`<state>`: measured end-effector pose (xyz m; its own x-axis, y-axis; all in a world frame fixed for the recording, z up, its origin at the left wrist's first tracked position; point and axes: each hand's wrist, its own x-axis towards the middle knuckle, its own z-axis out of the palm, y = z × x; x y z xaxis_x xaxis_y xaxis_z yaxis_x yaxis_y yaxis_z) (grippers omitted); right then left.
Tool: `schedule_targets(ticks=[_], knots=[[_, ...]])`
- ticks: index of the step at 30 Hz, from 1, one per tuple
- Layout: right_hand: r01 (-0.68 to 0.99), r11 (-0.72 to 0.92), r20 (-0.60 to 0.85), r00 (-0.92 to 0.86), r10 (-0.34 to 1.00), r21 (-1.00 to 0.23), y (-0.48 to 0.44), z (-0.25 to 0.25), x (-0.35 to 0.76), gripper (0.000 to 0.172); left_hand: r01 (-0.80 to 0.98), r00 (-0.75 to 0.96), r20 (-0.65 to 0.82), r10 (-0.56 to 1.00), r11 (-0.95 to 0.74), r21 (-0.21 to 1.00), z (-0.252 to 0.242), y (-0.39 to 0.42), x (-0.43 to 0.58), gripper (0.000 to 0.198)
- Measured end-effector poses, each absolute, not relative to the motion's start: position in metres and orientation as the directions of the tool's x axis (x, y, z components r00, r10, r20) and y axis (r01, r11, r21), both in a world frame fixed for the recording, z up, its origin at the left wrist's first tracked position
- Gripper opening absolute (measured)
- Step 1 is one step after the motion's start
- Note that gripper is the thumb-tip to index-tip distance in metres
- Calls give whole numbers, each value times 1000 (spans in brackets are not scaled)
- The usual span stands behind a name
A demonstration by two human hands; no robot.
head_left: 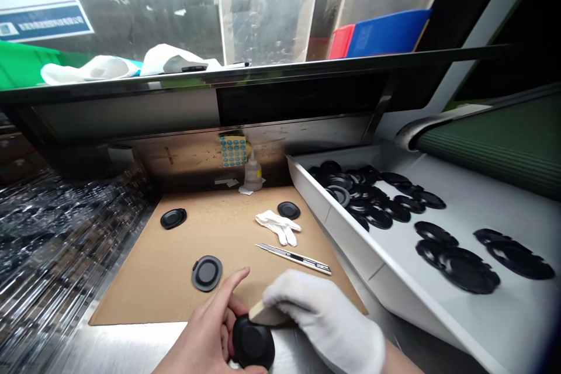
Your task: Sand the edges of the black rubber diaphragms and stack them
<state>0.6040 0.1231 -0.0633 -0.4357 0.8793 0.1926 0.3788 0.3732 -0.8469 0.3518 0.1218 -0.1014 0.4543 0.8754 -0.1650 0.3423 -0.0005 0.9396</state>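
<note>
My bare left hand [210, 333] grips a round black plastic cap [253, 343] near the bottom edge, index finger stretched out above it. My right hand [326, 318], in a white glove, pinches a small beige block [267, 314] and presses it against the cap's top rim. Both hands hover over the front edge of a brown cardboard sheet [175, 280]. Beyond the hands, three more black caps lie on the cardboard: one close [206, 273], one far left [173, 218], one far right [288, 210].
A utility knife [293, 258] and a spare white glove [279, 227] lie on the cardboard. A small glue bottle [253, 172] and a sheet of blue dot stickers [233, 150] stand at the back. On the right, a white chute [350, 234] holds several black caps [372, 198].
</note>
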Motion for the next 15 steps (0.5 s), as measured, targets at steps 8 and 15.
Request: schedule_targets(ticks=[8,15], knots=[[439,360,215,-345,914,-824,110,-69,617,30,289,456,-93,885,-48,956,-114,123,346,129],[469,334,347,-62,936,-818,103,-63,626,36,506,416,55,908,-281,815,-86,125,359,113]])
